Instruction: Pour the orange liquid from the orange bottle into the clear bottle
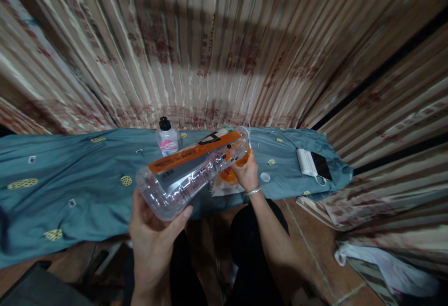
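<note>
A large clear plastic bottle (pixel 196 170) with an orange and grey label lies tilted across the middle, its base toward me and its neck pointing up to the right. Around the base, my left hand (pixel 154 231) is closed, with the thumb on the near side. My right hand (pixel 248 173), a bracelet at its wrist, is closed just below the bottle's neck; an orange patch shows beside its fingers. What it grips is partly hidden behind the bottle. Under the bottle and beside that hand is a white and orange packet (pixel 226 188), partly covered.
A teal patterned cloth (pixel 105 194) covers the surface. Behind the bottle stands a squeeze bottle (pixel 168 139) with a black cap. A small pale disc (pixel 265 177) lies right of my right hand. Farther right are a white power bank (pixel 306 162) and a phone (pixel 321 166). Curtains (pixel 210 54) hang behind.
</note>
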`<state>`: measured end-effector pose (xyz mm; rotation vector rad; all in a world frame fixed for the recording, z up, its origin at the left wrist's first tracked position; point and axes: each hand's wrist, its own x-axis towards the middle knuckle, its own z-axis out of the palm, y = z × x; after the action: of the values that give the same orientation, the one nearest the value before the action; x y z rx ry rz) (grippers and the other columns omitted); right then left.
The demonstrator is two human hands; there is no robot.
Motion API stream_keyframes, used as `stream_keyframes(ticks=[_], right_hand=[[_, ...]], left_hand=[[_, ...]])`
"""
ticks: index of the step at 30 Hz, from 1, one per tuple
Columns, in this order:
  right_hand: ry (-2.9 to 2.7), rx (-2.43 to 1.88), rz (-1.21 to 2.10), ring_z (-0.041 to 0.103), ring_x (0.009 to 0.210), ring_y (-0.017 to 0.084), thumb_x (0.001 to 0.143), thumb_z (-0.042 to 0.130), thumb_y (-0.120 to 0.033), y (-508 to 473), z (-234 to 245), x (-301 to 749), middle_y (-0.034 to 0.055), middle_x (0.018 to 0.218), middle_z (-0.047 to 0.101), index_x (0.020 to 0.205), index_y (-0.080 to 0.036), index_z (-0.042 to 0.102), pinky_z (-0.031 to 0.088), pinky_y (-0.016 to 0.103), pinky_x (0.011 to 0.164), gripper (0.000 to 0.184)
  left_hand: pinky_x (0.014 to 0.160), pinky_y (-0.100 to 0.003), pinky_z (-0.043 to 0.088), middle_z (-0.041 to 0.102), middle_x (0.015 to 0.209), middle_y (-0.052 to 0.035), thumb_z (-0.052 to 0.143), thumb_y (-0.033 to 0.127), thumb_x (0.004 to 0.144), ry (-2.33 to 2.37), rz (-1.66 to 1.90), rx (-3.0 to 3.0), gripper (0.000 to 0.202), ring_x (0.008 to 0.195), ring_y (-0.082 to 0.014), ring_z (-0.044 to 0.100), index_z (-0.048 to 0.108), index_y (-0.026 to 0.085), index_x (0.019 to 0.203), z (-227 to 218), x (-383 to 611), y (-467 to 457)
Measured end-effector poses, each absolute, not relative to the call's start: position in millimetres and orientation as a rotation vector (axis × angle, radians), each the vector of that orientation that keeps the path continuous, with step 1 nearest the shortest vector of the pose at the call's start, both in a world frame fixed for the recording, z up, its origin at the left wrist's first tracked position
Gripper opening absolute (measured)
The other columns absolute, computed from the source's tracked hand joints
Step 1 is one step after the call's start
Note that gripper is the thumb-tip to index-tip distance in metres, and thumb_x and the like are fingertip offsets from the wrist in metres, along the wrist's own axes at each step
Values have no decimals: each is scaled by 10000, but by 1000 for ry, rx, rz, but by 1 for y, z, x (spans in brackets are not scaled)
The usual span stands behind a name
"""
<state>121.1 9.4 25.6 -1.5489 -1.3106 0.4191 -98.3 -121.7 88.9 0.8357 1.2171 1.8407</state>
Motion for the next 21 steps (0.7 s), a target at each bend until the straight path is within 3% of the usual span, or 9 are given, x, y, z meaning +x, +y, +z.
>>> stream_keyframes(ticks=[9,14,21], right_hand=[[-1301,-1548,440,780,909,311,678,868,-444,9,25,122,73,999,784,1126,-231,561,625,407,786,584],[-1302,-1530,426,775,889,306,689,848,-444,9,25,120,74,979,779,1108,-232,560,622,401,777,550],[-1298,-1548,429,780,890,307,686,860,-421,8,26,120,79,977,785,1112,-225,572,629,396,770,550]], left_hand=[[880,-305,636,784,1132,-70,1010,239,602,1214,1837,836,763,926,-192,757,683,182,1289,88,-98,-121],[873,-254,621,781,1159,-61,1008,219,601,1216,1853,842,775,963,-174,752,683,192,1305,90,-98,-122],[874,-294,639,782,1135,-59,998,212,628,1198,1836,861,724,927,-177,757,687,200,1283,90,-98,-122]])
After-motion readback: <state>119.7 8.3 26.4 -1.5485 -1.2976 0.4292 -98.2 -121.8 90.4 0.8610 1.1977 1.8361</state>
